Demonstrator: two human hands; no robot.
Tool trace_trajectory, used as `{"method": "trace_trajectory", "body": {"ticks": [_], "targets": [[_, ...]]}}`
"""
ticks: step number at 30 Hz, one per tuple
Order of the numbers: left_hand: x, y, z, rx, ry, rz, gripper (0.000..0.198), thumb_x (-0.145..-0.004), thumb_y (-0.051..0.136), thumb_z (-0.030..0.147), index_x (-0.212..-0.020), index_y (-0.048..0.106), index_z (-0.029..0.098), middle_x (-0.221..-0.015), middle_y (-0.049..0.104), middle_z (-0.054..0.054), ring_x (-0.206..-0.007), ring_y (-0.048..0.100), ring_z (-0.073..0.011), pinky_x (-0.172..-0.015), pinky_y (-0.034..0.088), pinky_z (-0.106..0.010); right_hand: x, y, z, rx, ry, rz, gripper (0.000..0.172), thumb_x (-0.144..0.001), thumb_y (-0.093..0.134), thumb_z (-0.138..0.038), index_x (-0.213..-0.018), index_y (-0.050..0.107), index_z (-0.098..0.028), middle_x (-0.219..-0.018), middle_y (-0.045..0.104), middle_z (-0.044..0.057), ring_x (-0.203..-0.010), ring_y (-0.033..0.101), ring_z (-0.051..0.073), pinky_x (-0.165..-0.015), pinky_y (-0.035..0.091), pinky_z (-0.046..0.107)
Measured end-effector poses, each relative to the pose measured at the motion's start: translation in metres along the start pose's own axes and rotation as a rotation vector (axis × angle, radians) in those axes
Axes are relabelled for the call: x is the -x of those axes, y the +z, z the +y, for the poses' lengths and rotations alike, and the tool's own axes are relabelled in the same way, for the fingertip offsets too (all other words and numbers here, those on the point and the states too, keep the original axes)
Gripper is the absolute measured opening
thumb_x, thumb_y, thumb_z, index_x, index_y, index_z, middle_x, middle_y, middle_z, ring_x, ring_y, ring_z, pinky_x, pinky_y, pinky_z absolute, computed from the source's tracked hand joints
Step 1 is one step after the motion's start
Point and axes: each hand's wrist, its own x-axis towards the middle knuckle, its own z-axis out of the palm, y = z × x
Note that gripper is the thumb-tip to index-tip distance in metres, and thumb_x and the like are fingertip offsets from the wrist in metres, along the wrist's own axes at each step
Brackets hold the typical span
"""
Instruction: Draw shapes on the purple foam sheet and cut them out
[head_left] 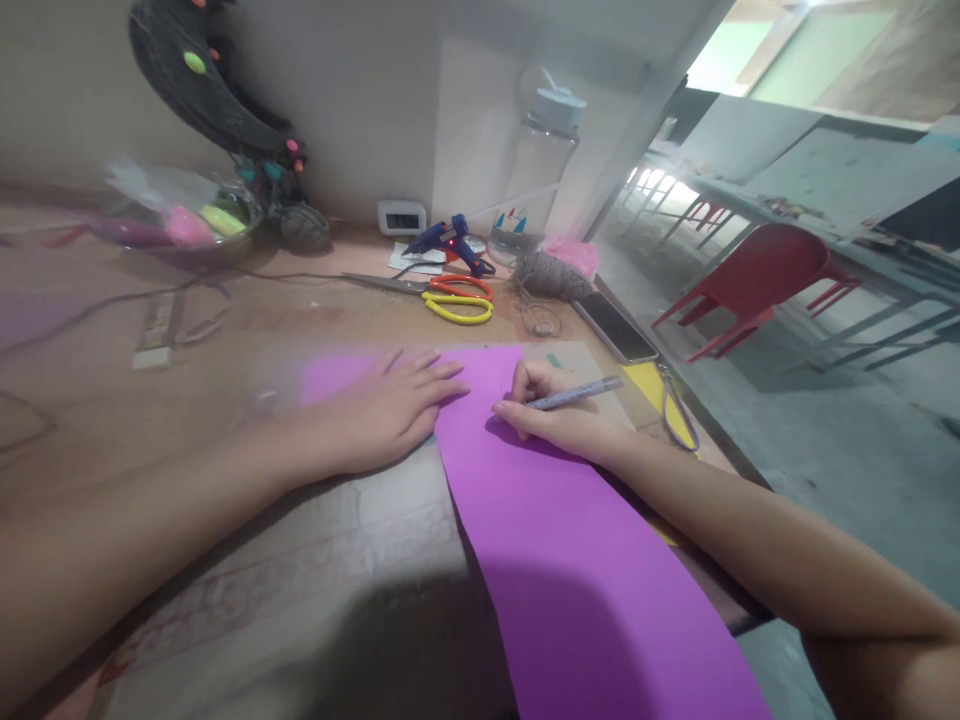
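Note:
A long sheet of purple paper (577, 560) lies on the table and runs down past its front edge toward me. My left hand (397, 405) rests flat across the sheet's far left part, fingers stretched out and holding nothing. In my right hand (544, 405) is a pen (577, 394) with a greyish barrel, its tip down at the paper. The tip itself is mostly hidden by my fingers. Beyond the sheet lie scissors (459, 300) with one red and one yellow handle loop.
Behind the scissors are a blue glue gun (450, 240), a small digital clock (402, 217) and a clear bottle (536, 170). Grey yarn (551, 275) and a phone (615, 327) lie to the right. A bowl (187, 225) and black crescent decoration (210, 95) stand at left. A red chair (757, 280) is beyond.

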Motion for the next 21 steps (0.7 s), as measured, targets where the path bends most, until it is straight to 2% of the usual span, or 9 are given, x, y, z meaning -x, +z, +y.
{"method": "trace_trajectory", "body": {"ticks": [4, 9, 16, 21], "targets": [[0.0005, -0.0002, -0.0001, -0.003, -0.002, 0.002, 0.053, -0.107, 0.030, 0.037, -0.154, 0.051, 0.030, -0.168, 0.040, -0.003, -0.158, 0.029, -0.0319, -0.128, 0.018, -0.059, -0.0003, -0.0003, -0.0025, 0.025, 0.001, -0.006, 0.034, -0.086, 0.072, -0.041, -0.074, 0.045, -0.024, -0.055, 0.060, -0.005, -0.047, 0.051, 0.011, -0.047, 0.035, 0.024], [0.0004, -0.0006, 0.0003, -0.002, -0.002, -0.005, 0.053, -0.107, 0.029, 0.038, -0.155, 0.051, 0.029, -0.168, 0.040, -0.002, -0.158, 0.028, -0.0313, -0.128, 0.018, -0.058, -0.0011, -0.0016, -0.0028, 0.108, -0.028, 0.060, 0.029, -0.086, 0.066, -0.035, -0.070, 0.044, -0.023, -0.054, 0.053, -0.007, -0.049, 0.048, 0.009, -0.050, 0.033, 0.022], [0.0002, 0.0005, -0.0008, -0.016, 0.001, -0.007, 0.053, -0.107, 0.029, 0.037, -0.155, 0.050, 0.030, -0.168, 0.039, -0.002, -0.158, 0.028, -0.0309, -0.128, 0.017, -0.059, -0.0007, -0.0004, -0.0002, 0.077, -0.002, 0.015, 0.033, -0.087, 0.068, -0.042, -0.074, 0.045, -0.024, -0.055, 0.056, -0.006, -0.048, 0.048, 0.010, -0.048, 0.033, 0.023], [0.0003, -0.0001, -0.0007, -0.012, 0.003, -0.009, 0.053, -0.107, 0.028, 0.037, -0.155, 0.051, 0.029, -0.168, 0.039, -0.002, -0.158, 0.028, -0.0313, -0.128, 0.018, -0.060, -0.0025, -0.0030, -0.0032, 0.201, -0.077, 0.087, 0.028, -0.083, 0.063, -0.034, -0.068, 0.042, -0.023, -0.061, 0.050, -0.005, -0.056, 0.047, 0.011, -0.054, 0.032, 0.024]]}}
